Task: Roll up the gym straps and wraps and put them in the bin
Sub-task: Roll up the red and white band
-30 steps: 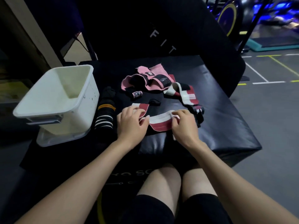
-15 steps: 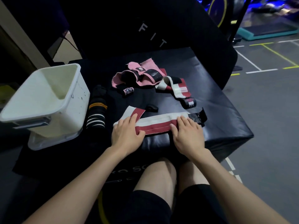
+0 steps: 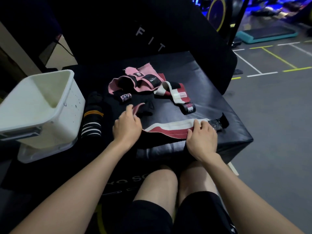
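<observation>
A red and white wrap (image 3: 170, 128) lies stretched flat along the near edge of the black padded bench (image 3: 202, 92). My left hand (image 3: 126, 125) grips its left end and lifts it off the pad. My right hand (image 3: 201, 141) presses flat on the wrap near its black hook-and-loop tail (image 3: 217, 123). A second red and white wrap (image 3: 175, 93) lies further back, beside pink wraps (image 3: 135, 81) in a loose heap. A white bin (image 3: 38, 107) stands tilted at the left, with nothing visible inside.
A rolled black wrap with orange and white stripes (image 3: 92, 120) lies between the bin and my left hand. A small pink and black strap (image 3: 125, 97) rests behind. A dark upright pad (image 3: 152, 31) backs the bench. Grey floor drops off at the right.
The wrap was bunched between both hands, then spread flat. Now my left hand has picked up its left end and my right hand has slid to the right end.
</observation>
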